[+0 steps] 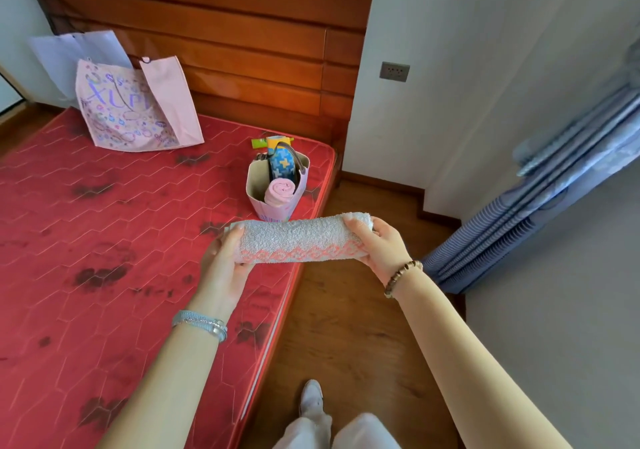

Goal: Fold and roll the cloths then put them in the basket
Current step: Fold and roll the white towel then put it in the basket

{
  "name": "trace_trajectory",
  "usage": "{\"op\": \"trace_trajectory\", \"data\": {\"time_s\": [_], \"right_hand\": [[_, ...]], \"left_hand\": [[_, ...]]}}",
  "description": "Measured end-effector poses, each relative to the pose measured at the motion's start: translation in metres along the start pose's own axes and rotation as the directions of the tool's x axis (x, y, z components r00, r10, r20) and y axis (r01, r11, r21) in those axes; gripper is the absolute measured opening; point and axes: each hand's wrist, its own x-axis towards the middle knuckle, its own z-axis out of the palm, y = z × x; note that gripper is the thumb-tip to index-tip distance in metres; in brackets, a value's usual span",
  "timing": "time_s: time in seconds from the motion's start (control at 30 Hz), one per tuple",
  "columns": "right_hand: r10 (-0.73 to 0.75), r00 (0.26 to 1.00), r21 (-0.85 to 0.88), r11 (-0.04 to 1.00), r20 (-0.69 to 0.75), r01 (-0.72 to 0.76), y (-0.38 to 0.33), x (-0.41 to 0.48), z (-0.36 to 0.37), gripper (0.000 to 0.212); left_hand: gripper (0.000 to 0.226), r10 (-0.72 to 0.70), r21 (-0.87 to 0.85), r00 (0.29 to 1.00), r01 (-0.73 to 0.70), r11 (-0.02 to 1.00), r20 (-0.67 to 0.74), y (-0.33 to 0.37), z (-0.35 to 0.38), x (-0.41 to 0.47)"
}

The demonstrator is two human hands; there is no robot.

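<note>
Cloths (pixel 298 240): one in left hand (pixel 223 261) and right hand (pixel 381 246), two in basket (pixel 255 180).

Bright, soft daylight; sharp focus; wide-angle bending at edges.

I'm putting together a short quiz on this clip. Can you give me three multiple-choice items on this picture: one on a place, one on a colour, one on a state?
1. Where does the basket stand?
A. on the floor
B. on the mattress, near its right edge
C. on a chair

2. What colour is the rolled cloth at the front of the basket?
A. pink
B. black
C. brown

3. In what state is the towel that the left hand and right hand hold?
A. spread flat
B. rolled up
C. crumpled in a ball

Answers:
1 B, the basket sits on the red mattress.
2 A, the front roll is pale pink.
3 B, each hand grips one end of a tight roll.
</note>
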Motion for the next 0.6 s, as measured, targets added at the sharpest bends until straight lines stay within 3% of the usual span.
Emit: {"op": "trace_trajectory", "data": {"time_s": [0.1,0.33,0.43,0.6], "right_hand": [[0.054,0.998,0.04,0.998,0.02,-0.055,-0.001,0.022,0.011,0.04],[0.106,0.993,-0.012,0.994,0.059,-0.105,-0.008,0.081,0.027,0.048],[0.122,0.988,-0.036,0.992,0.092,-0.119,-0.016,0.112,0.032,0.048],[0.174,0.979,-0.136,0.978,0.107,-0.159,-0.021,0.174,0.043,0.096]], "left_hand": [[0.014,0.002,0.019,0.999,-0.002,1.0,-0.039,0.01,0.006,0.018],[0.026,0.016,0.014,0.994,-0.015,1.0,-0.107,0.022,0.017,0.063],[0.018,0.027,0.043,0.993,-0.022,0.999,-0.116,0.023,0.022,0.086],[0.017,0.044,0.033,0.989,-0.039,0.999,-0.139,0.028,0.036,0.134]]}}
